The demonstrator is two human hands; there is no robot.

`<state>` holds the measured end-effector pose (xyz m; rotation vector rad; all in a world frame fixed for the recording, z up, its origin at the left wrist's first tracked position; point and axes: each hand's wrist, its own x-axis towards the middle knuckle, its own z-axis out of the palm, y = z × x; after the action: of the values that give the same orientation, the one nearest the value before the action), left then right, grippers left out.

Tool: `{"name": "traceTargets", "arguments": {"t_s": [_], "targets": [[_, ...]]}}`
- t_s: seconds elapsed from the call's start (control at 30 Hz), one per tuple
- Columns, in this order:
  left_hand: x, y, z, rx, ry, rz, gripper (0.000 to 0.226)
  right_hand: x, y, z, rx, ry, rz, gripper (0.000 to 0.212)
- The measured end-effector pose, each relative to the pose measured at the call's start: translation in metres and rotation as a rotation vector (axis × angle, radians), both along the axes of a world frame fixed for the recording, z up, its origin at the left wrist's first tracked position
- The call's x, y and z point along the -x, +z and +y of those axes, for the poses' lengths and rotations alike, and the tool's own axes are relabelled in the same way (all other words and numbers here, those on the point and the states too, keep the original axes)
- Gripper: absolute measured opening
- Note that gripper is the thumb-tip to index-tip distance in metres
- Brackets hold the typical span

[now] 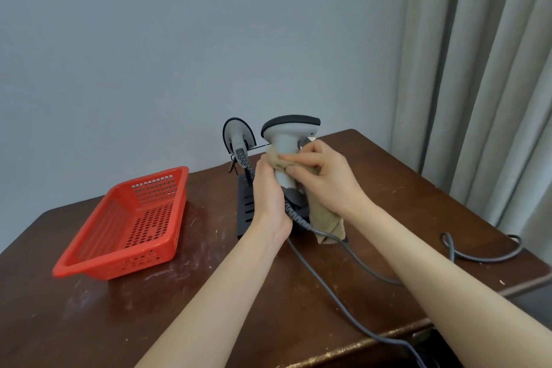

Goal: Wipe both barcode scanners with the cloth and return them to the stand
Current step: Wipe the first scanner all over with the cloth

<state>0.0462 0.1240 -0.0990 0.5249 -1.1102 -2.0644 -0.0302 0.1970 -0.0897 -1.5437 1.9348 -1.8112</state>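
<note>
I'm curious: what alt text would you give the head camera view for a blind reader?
Two bare hands wipe a grey barcode scanner with a tan cloth, left hand steadying, right hand rubbing. A second scanner hangs on the black stand beside a red basket.

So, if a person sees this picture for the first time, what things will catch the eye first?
Probably the two hands in the middle: the left hand holds a grey barcode scanner upright while the right hand presses a tan cloth around its handle. Next, the bright red basket at left on the dark wooden table. A second scanner hangs on the black stand behind.
</note>
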Motion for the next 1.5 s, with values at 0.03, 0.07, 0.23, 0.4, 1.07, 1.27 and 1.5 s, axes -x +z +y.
{"name": "traceTargets", "arguments": {"t_s": [0.03, 0.07, 0.23, 0.4, 1.07, 1.27, 1.5], "targets": [[-0.002, 0.001, -0.001, -0.008, -0.022, 0.000, 0.043, -0.004, -0.003, 0.002, -0.010, 0.017, 0.034, 0.023], [-0.003, 0.001, 0.001, -0.020, -0.037, -0.006, 0.043, -0.005, -0.005, 0.002, -0.020, 0.014, 0.065, 0.023], [0.002, -0.005, 0.014, 0.059, 0.036, -0.081, 0.032, 0.013, 0.012, -0.009, -0.030, -0.194, 0.013, 0.018], [0.003, 0.002, 0.016, -0.019, 0.041, -0.071, 0.030, 0.006, 0.014, -0.001, -0.017, -0.105, -0.066, 0.008], [-0.007, 0.019, 0.020, -0.184, -0.003, -0.056, 0.040, 0.009, 0.000, 0.009, 0.039, -0.135, 0.049, 0.005], [-0.011, 0.021, 0.018, -0.260, -0.043, -0.056, 0.023, 0.029, 0.006, 0.007, 0.197, -0.272, -0.360, 0.013], [-0.007, 0.023, 0.021, -0.224, 0.021, -0.098, 0.028, 0.011, 0.001, 0.002, 0.135, -0.086, -0.601, 0.004]]}}
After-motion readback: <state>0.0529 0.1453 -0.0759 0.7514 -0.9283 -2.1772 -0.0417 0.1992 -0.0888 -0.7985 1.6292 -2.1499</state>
